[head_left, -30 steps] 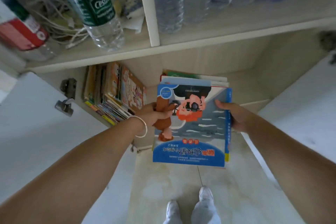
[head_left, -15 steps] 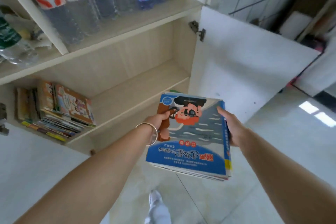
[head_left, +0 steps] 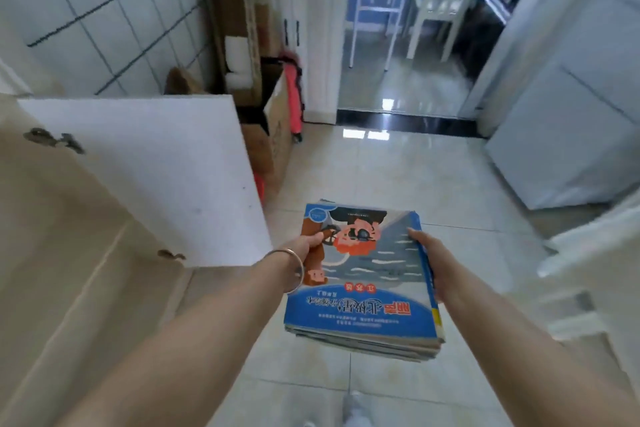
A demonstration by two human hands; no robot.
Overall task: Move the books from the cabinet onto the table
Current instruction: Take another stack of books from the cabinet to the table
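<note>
Books stack (head_left: pixel 363 274), hands gripping side edges, above open floor (head_left: pixel 415 177)

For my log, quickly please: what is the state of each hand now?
Left hand: grips the left edge of the book stack.
Right hand: grips the stack's right edge.

Both hands (head_left: pixel 311 244) hold books (head_left: pixel 363 274).
</note>
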